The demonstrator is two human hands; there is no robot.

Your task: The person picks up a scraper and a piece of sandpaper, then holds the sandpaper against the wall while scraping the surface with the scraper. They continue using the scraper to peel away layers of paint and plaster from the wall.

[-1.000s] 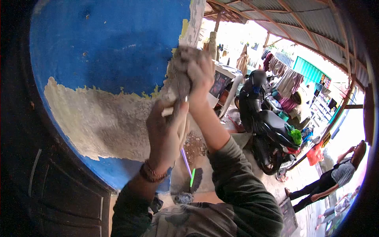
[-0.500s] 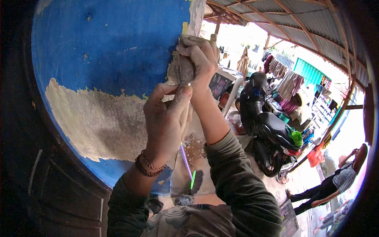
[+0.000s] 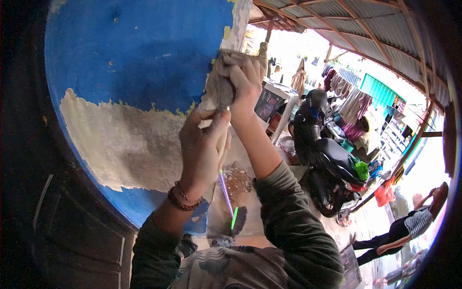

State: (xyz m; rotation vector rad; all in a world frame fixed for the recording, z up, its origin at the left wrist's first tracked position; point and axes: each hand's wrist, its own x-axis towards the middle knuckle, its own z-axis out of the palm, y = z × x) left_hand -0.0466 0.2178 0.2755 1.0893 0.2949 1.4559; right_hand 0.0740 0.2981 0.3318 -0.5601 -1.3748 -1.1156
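A wall with blue paint (image 3: 144, 53) fills the upper left, with a bare grey-brown strip (image 3: 110, 144) where the paint is gone. Along its right edge, paint is chipped. My left hand (image 3: 204, 144), with a braided bracelet at the wrist, is closed round something at the wall's edge that I cannot make out; a small pale bit shows at its thumb. Just above it, my right hand (image 3: 243, 79) has its fingers bent over a grey, dusty piece (image 3: 224, 91) against the corner. A purple and green stick (image 3: 225, 190) shows below my left hand.
Rubble (image 3: 237, 183) lies on the ground below my hands. A black motorbike (image 3: 332, 154) stands to the right, with laundry (image 3: 349, 91) hanging behind it. Farther right is a person in a striped top (image 3: 417, 224). A dark panelled door (image 3: 72, 231) is at the lower left.
Both hands have shifted slightly at the wall's edge, my right hand a little lower. The view has moved slightly, and the person at the right appears lower.
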